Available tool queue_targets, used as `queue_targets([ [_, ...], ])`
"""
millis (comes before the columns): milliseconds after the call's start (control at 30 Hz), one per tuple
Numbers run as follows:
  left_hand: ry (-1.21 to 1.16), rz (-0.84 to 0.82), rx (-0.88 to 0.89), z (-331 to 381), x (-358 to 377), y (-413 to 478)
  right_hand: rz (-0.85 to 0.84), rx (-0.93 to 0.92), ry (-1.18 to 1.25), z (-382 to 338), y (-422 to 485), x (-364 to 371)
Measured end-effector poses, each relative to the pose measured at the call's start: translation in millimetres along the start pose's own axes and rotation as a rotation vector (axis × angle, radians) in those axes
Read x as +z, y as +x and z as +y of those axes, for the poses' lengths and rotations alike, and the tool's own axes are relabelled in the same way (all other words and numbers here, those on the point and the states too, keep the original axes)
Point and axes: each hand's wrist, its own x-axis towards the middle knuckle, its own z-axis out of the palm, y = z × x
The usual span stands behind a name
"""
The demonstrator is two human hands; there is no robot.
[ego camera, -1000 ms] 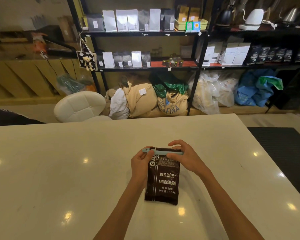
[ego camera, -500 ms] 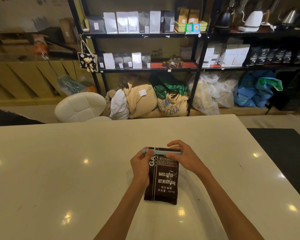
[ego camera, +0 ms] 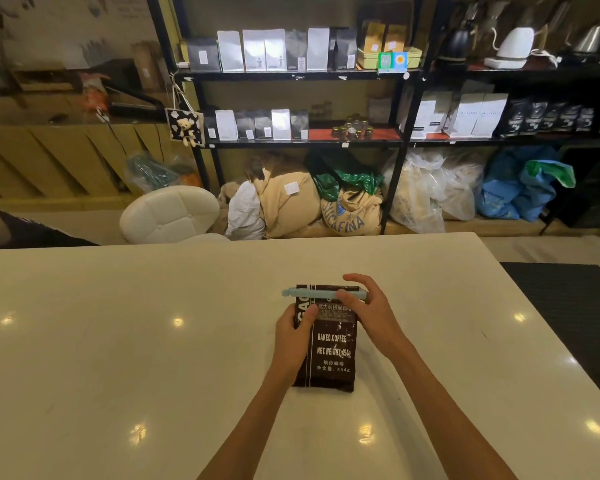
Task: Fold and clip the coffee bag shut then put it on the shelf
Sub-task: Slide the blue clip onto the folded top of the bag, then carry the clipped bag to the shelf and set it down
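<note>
Lower centre of the frame, the left hand (ego camera: pixel 292 336) grips the coffee bag (ego camera: pixel 331 355) by its left edge, fingers curled round it. The bag lies flat on the tabletop (ego camera: pixel 118 341). A blue clip (ego camera: pixel 312 292) spans its top. The right hand (ego camera: pixel 371 313) rests its thumb there; whether its fingers clamp the clip I cannot tell.

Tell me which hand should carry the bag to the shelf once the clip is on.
Left hand, likely: its grip wraps the upper left edge of the coffee bag below the clip; the right hand pinches only the clip's end.

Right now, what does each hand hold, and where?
Left hand grips the coffee bag at its upper left edge; right hand pinches the clip near its right end.
</note>
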Motion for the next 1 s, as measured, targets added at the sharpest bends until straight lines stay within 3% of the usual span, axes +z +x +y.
queue_targets([
  [100, -0.016, 0.07, 0.056, 15.7, 2.0, -2.0, -0.007, 0.064, 0.104, 0.9, -15.2, 9.6],
  [200, -0.005, 0.172, 0.131, 29.5, 3.0, -6.4, -0.02, 0.096, -0.001, 2.5, -33.1, 25.6],
  [300, 0.013, 0.215, 0.146, 40.0, 9.9, -12.9, 0.126, 0.004, -0.135, 1.3, -42.3, 38.7],
  [500, -0.088, -0.028, 0.107, 55.5, 7.8, -34.1, 0.286, -0.127, -0.272, -22.4, -48.5, 32.4],
  [633, -0.164, -0.095, 0.081, 54.1, 9.3, -43.5, 0.326, -0.072, -0.254, -32.0, -60.5, 34.0],
  [767, -0.112, -0.16, 0.144, 54.5, 27.3, -44.4, 0.343, 0.002, -0.126, -39.8, -82.5, 15.1],
  [867, -0.084, -0.236, 0.159, 51.4, 52.0, -48.8, 0.371, -0.013, -0.163, -44.9, -100.2, -6.2],
  [1000, -0.03, -0.318, 0.143, 47.6, 91.6, -58.9, 0.526, -0.029, -0.202, -44.0, -123.7, -40.8],
])
